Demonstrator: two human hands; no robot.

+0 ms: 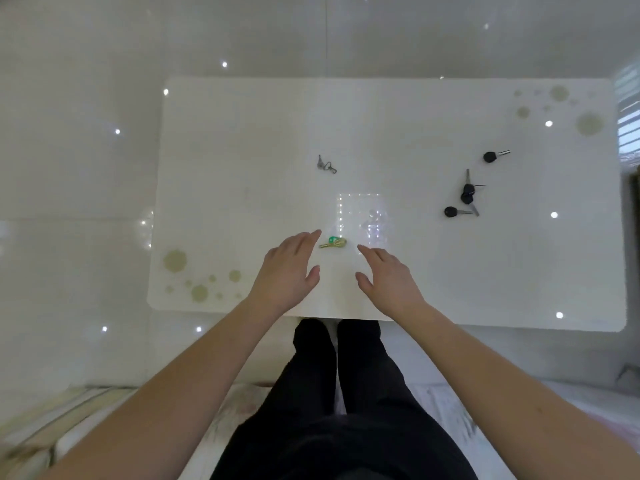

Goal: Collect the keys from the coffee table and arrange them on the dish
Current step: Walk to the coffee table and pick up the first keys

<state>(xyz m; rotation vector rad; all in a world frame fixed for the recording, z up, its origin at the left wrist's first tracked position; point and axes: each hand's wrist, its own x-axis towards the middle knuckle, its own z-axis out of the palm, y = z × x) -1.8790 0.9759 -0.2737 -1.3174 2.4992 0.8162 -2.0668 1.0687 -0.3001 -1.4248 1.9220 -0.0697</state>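
On the white coffee table (242, 140) lie several keys. A brass key with a green tag (333, 242) rests near the front, between my two hands. My left hand (289, 271) hovers just left of it, fingers apart, empty. To the key's right, my right hand (389, 280) is open too and holds nothing. A small grey key on a ring (325, 164) lies mid-table. At the right are black-headed keys: one alone (495, 155), a bunch (468, 194), and another single one (456, 212). No dish is in view.
The table's corners carry pale olive dot patterns (194, 275). A glossy white tiled floor surrounds the table. My legs in black trousers (343, 393) stand at the front edge. A window reflection (628, 109) shows at the far right.
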